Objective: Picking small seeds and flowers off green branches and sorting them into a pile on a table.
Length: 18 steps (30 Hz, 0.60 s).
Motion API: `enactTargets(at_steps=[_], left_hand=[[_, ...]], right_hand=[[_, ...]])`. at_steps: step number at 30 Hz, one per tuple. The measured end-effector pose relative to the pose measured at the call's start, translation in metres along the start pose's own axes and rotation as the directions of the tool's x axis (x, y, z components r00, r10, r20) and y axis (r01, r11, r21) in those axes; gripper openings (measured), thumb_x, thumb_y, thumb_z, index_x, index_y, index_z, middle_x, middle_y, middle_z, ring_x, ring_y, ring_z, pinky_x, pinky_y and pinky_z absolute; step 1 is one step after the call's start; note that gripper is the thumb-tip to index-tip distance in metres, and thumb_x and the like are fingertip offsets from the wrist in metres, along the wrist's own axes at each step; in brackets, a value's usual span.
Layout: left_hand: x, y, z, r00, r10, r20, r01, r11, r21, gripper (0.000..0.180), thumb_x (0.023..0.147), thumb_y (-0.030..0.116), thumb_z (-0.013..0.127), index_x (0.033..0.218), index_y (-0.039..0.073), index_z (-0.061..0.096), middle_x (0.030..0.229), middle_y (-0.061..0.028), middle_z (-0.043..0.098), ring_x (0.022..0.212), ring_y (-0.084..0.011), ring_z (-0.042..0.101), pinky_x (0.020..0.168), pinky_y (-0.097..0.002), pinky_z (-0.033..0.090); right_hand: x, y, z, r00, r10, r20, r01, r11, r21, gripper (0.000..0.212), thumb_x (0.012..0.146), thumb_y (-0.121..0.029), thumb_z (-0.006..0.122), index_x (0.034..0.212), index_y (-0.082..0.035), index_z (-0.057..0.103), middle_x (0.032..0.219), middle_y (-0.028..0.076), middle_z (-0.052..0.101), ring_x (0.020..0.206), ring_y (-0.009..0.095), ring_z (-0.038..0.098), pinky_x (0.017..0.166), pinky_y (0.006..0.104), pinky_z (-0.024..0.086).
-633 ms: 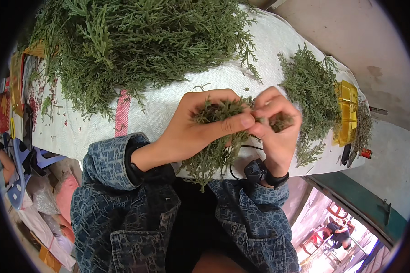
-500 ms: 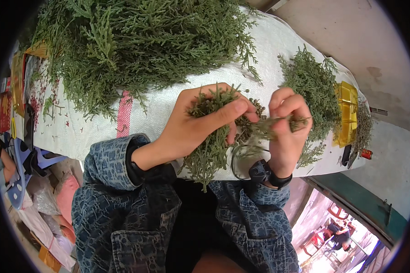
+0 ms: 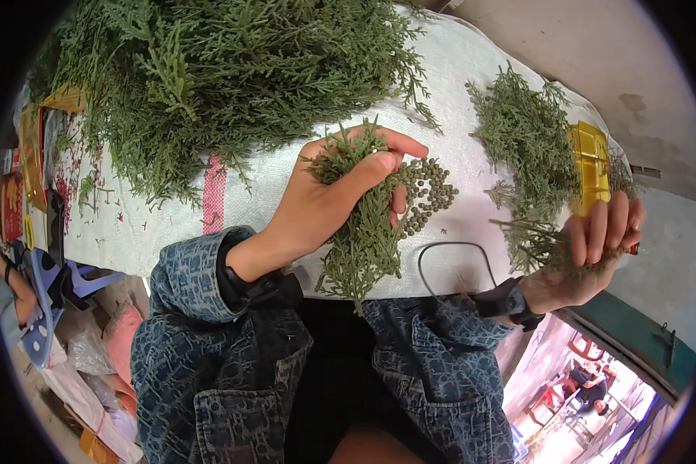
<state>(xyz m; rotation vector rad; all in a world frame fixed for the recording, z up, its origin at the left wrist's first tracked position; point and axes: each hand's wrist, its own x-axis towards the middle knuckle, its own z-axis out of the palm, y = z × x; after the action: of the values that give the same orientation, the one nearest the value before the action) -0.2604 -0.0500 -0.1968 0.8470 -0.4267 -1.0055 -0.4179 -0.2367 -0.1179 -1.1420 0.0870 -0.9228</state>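
A white-covered desk (image 3: 259, 197) bears a big green heap (image 3: 240, 77) and, rightward, a smaller heap (image 3: 530, 127). Over its near edge, the left hand (image 3: 317, 205) grasps a leafy bunch (image 3: 359, 259), best held loosely; the right hand (image 3: 591, 251) curls at sprigs (image 3: 530, 238), too blurred to tell gripping from releasing. Beside the bunch lie small round pods (image 3: 438, 188), best left unscattered.

The held sprigs (image 3: 365, 247) look scaly, rough and matt, like the far green pile (image 3: 247, 85); the small round pods (image 3: 435, 203) are dull. The woven plastic sheet (image 3: 456, 116) has a finely ribbed, low-sheen surface. At right, the yellow tray (image 3: 591, 166) is smooth, glossy plastic. The near jacket (image 3: 187, 267) is coarse cloth, the crumpled bag (image 3: 83, 346) at left shiny clear plastic, the wall (image 3: 657, 85) matt
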Motion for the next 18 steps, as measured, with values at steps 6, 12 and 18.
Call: enactTargets(at_steps=[6,12,18], left_hand=[[-0.003,0.005,0.001,0.993,-0.08,-0.086,0.088,0.992,0.093,0.023,0.092,0.013,0.054,0.108,-0.003,0.057,0.077,-0.0072,0.057,0.065,-0.0124,0.057,0.057,-0.0267,0.049],[-0.002,0.004,0.001,0.988,-0.102,-0.117,0.115,0.987,0.109,0.02,0.09,0.01,0.058,0.105,-0.002,0.057,0.077,-0.0063,0.057,0.067,-0.0117,0.056,0.061,-0.0254,0.047],[-0.001,0.0,-0.001,0.987,-0.106,-0.118,0.12,0.985,0.123,0.02,0.087,0.009,0.061,0.104,-0.001,0.057,0.077,-0.0062,0.057,0.069,-0.0126,0.056,0.062,-0.0258,0.047]], right_hand=[[0.001,0.022,-0.019,0.997,0.045,0.064,0.059,0.115,-0.992,0.015,0.083,-0.012,0.067,0.096,-0.008,0.06,0.071,0.0,0.053,0.057,0.005,0.047,0.049,0.0221,0.037],[0.017,0.082,-0.027,0.857,0.402,0.322,0.285,0.15,-0.947,0.014,0.079,-0.01,0.069,0.092,-0.003,0.068,0.084,0.007,0.068,0.072,0.018,0.062,0.066,0.0276,0.047],[0.02,0.075,-0.047,0.908,0.364,0.206,0.112,0.261,-0.959,0.014,0.08,-0.012,0.068,0.091,-0.003,0.068,0.084,0.01,0.069,0.073,0.02,0.065,0.068,0.0278,0.048]])
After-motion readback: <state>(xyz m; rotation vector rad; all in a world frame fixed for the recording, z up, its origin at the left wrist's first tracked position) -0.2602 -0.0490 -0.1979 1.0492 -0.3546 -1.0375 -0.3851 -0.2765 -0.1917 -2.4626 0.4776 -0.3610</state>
